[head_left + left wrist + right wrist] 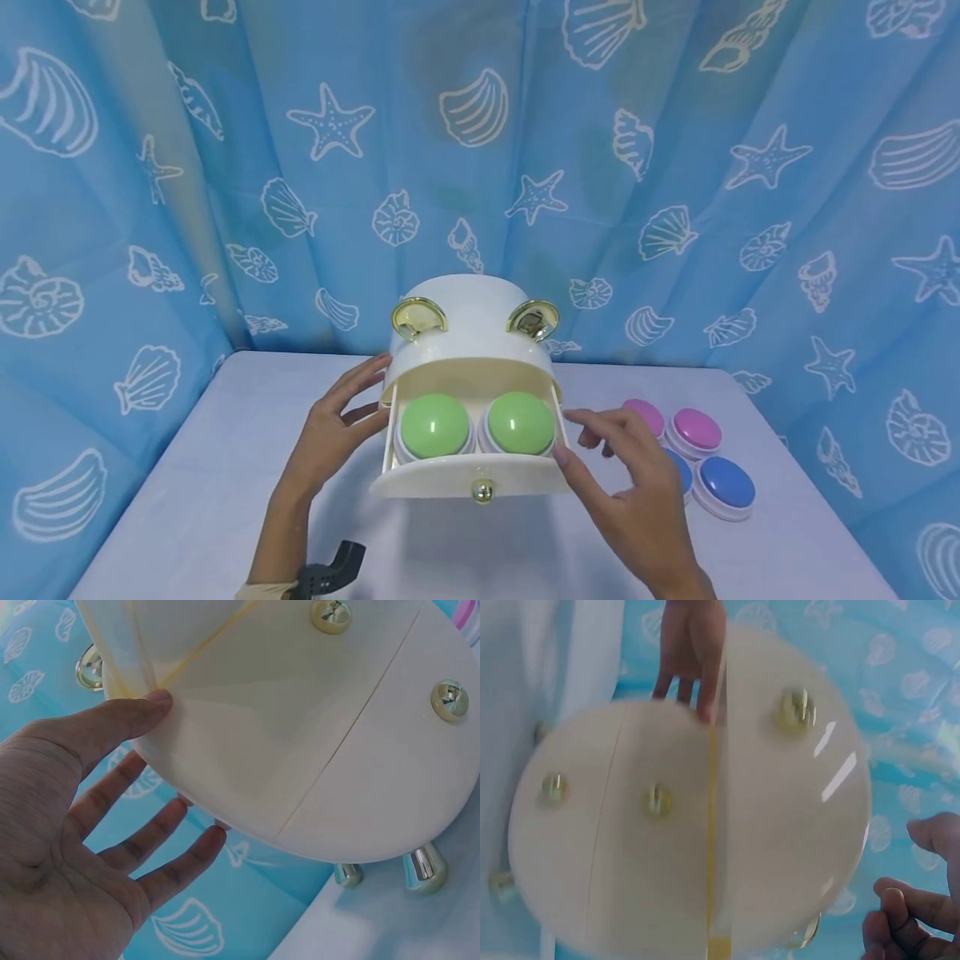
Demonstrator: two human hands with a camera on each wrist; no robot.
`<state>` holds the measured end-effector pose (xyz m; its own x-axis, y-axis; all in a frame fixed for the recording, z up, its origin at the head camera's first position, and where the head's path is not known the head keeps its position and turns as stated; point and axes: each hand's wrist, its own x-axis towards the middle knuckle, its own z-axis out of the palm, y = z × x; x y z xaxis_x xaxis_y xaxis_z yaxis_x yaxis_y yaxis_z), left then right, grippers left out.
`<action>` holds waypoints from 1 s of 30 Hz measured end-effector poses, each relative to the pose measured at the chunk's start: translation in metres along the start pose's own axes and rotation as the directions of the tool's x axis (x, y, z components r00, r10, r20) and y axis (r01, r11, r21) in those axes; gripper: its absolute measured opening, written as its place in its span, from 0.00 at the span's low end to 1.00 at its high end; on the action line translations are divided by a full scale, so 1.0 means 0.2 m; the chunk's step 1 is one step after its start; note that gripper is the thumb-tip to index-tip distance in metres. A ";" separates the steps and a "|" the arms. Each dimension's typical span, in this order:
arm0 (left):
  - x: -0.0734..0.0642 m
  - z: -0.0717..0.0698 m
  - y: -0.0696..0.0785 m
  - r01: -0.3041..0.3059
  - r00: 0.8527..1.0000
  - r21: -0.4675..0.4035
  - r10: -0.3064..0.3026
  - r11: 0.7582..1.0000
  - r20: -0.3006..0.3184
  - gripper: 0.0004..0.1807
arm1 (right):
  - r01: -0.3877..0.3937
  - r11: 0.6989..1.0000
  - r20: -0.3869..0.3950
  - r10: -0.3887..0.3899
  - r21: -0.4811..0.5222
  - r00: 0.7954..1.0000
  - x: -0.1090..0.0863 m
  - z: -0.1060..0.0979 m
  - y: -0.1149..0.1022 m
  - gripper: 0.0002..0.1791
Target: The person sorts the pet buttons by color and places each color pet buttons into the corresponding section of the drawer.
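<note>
A white rounded box (480, 304) with gold ears stands in the middle of the table, its top drawer (442, 479) pulled out. Inside the drawer sit two round containers with green lids, a left one (435, 427) and a right one (521, 423). My left hand (333, 433) rests on the box's left side, its thumb touching the front and its fingers fairly straight along the curved edge. Beside the drawer's right edge is my right hand (630, 483), thumb and forefinger extended. In the right wrist view, that hand (919, 915) holds nothing and stands apart from the box.
To the right lie round containers with pink lids (697, 428) and blue lids (727, 482), partly behind my right hand. Gold knobs (450, 701) and short gold feet (424, 868) show on the box. A blue shell-patterned curtain (480, 192) surrounds the white table (262, 392).
</note>
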<state>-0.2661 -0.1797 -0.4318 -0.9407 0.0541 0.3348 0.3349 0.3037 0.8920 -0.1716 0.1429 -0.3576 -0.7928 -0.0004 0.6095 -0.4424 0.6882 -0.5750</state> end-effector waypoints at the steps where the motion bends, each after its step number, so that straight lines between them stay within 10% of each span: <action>1: 0.00 0.00 0.00 -0.002 1.000 -0.003 0.002 1.000 0.002 0.36 | -0.011 0.999 -0.003 0.011 0.035 1.000 -0.03 0.00 -0.02 0.16; 8: 0.01 0.02 -0.02 0.007 1.000 -0.016 -0.006 1.000 0.029 0.36 | -0.233 0.904 0.197 0.171 0.358 0.965 -0.17 0.02 -0.11 0.08; 18: 0.00 0.00 -0.01 -0.005 1.000 0.005 0.005 1.000 -0.003 0.36 | -0.412 0.816 0.604 0.099 0.406 0.791 -0.14 0.15 -0.02 0.13; 30: 0.00 0.00 -0.01 -0.008 1.000 -0.008 0.008 1.000 0.004 0.35 | -0.545 0.703 0.538 0.269 0.457 0.799 -0.17 0.25 -0.07 0.15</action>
<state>-0.2656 -0.1810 -0.4331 -0.9382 0.0602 0.3409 0.3430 0.2957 0.8916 -0.1586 0.0970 -0.3979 -0.9778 -0.2060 0.0383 -0.0708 0.1531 -0.9857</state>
